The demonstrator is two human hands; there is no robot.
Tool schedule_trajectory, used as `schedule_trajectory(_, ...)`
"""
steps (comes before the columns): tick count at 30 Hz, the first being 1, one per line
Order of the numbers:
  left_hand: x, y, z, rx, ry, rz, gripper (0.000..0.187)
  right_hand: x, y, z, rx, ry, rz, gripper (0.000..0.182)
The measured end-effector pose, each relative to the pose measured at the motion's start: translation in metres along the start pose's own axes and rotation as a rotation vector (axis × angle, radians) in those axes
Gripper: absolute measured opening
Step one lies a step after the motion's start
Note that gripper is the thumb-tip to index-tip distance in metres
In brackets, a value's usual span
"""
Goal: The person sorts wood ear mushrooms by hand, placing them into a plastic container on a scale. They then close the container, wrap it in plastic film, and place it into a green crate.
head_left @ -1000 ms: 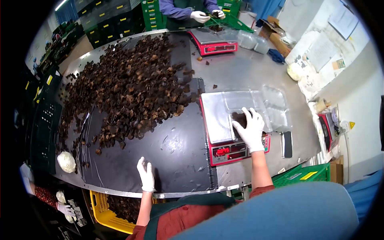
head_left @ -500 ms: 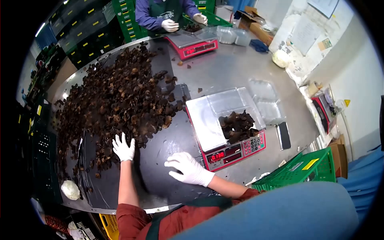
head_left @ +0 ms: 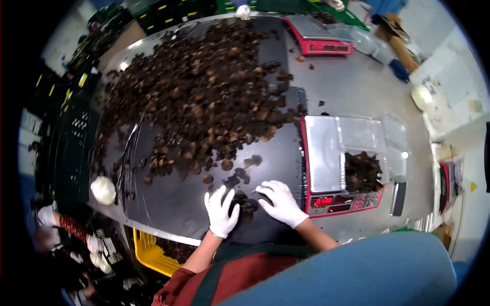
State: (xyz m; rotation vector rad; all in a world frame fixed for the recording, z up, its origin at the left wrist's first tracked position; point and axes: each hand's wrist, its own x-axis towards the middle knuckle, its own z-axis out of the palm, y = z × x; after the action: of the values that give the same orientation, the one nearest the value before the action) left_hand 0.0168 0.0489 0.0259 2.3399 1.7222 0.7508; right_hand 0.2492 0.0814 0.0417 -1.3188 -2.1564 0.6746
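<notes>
White gloves cover both of my hands. My left hand is open on the dark table mat, fingers spread, at the left side of a few loose dark fungus pieces. On their right side my right hand lies open with its fingers apart. Beyond them spreads a large heap of dark brown fungus. To the right stands a red scale with a lit display. On it a clear plastic tray holds a clump of fungus.
A second red scale stands at the far side, near a co-worker's gloved hand. A white round object sits at the left edge. Below the table is a yellow crate. A dark flat object lies right of the near scale.
My left hand has left the edge of the heap and come nearer my right hand, with loose pieces now between them. The view has shifted, and the co-worker's hands are farther apart.
</notes>
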Motion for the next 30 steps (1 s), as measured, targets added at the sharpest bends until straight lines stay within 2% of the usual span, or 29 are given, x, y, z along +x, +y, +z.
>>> schedule_trajectory(2, -0.005, -0.009, 0.004, 0.188, -0.094, -0.153, 0.053, -0.005, 0.003, 0.012, -0.122, -0.061, 0.034, 0.057)
schedule_trajectory(5, -0.029, -0.026, 0.005, 0.214, -0.108, -0.148, 0.049, -0.019, -0.006, 0.017, -0.208, -0.250, -0.038, 0.069)
schedule_trajectory(8, -0.043, -0.041, -0.005, 0.243, 0.008, -0.262, 0.045, -0.038, -0.008, 0.021, -0.205, -0.240, -0.095, 0.058)
schedule_trajectory(12, -0.057, -0.052, -0.010, 0.213, 0.172, -0.297, 0.044, -0.043, -0.004, 0.019, -0.108, -0.004, -0.031, 0.046)
schedule_trajectory(18, -0.023, -0.011, -0.004, -0.019, 0.110, -0.118, 0.045, -0.006, -0.016, 0.030, 0.047, 0.008, -0.030, 0.044)
schedule_trajectory(20, -0.002, 0.002, 0.002, -0.028, 0.099, -0.070, 0.046, 0.010, -0.020, 0.042, -0.005, 0.001, -0.004, 0.046)
schedule_trajectory(21, 0.005, -0.003, 0.012, -0.134, 0.067, -0.035, 0.046, 0.015, -0.014, 0.049, -0.025, -0.033, -0.001, 0.042)
schedule_trajectory(22, 0.009, 0.002, 0.011, -0.049, 0.052, -0.011, 0.043, 0.019, -0.008, 0.057, -0.044, -0.065, 0.002, 0.038)
schedule_trajectory(24, 0.010, -0.004, 0.013, -0.182, 0.048, -0.037, 0.038, 0.020, 0.001, 0.056, 0.067, -0.050, 0.028, 0.026)
schedule_trajectory(25, 0.008, -0.005, 0.008, -0.182, 0.041, -0.089, 0.035, 0.017, 0.002, 0.053, 0.023, 0.047, 0.028, 0.016)
schedule_trajectory(26, 0.006, -0.006, 0.002, -0.182, 0.034, -0.142, 0.033, 0.014, 0.006, 0.045, -0.007, 0.071, 0.054, 0.013)
schedule_trajectory(28, -0.006, -0.018, 0.002, -0.188, 0.199, -0.239, 0.034, 0.004, 0.015, 0.034, -0.039, 0.152, 0.075, 0.013)
schedule_trajectory(29, -0.011, -0.024, 0.001, -0.172, 0.230, -0.283, 0.035, -0.002, 0.015, 0.028, 0.000, 0.123, 0.152, 0.014)
schedule_trajectory(30, -0.015, -0.030, 0.000, -0.155, 0.259, -0.327, 0.036, -0.005, 0.009, 0.023, 0.023, 0.092, 0.093, 0.014)
